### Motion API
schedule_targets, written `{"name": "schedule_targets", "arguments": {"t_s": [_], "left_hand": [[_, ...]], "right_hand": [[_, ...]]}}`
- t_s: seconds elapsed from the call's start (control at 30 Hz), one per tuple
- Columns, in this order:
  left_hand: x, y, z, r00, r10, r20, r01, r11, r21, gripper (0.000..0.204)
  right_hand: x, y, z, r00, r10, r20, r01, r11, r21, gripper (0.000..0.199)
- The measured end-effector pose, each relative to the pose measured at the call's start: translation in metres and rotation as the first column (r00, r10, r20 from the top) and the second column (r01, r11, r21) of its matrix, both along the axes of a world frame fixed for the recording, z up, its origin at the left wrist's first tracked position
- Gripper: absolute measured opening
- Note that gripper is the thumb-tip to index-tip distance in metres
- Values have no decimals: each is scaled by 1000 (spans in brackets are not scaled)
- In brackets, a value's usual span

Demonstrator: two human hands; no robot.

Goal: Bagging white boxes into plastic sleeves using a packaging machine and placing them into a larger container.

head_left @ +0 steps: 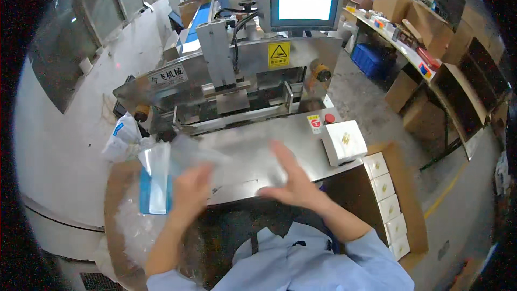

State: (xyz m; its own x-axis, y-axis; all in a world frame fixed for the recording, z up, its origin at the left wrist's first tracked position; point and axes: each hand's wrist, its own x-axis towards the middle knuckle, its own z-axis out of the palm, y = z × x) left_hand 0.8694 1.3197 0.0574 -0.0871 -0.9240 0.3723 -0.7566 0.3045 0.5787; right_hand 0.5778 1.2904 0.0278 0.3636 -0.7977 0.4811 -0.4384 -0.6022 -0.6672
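Over the left part of the steel work surface (253, 151), my left hand (194, 186) is smeared by motion. A blurred, see-through plastic bag (196, 151) stretches from its fingers toward the machine. My right hand (293, 180) hovers above the same surface, thumb and fingers spread, holding nothing. To its right, a white box (344, 143) with a gold mark sits at the surface's right end. Beside my left hand, a stack of clear flat bags (157, 175) lies on a blue piece (145, 191).
Ahead stands a metal machine (231, 83) with a lit screen (305, 4) and a red button (329, 118). At right, a cardboard carton (414, 210) holds several white boxes (384, 187). Loose plastic (137, 226) fills a carton at left. A cluttered bench (398, 46) runs behind, right.
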Motion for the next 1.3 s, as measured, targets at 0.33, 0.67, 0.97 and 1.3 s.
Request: {"name": "schedule_targets", "arguments": {"t_s": [0.33,0.67,0.97,1.3], "left_hand": [[-58,47,-31,800,111,-589,224,856,466,15],[-52,37,-67,873,241,-424,218,585,781,22],[-80,36,-35,964,-257,-64,246,959,-139,29],[-52,37,-44,834,-546,-80,506,699,505,16]], "right_hand": [[-5,-1,11,938,169,303,-303,824,478,20],[-16,8,-1,983,177,-52,-184,960,-210,15],[-15,20,-21,889,387,-242,-431,888,-162,20],[-39,24,-17,816,563,-128,-511,807,296,15]]}}
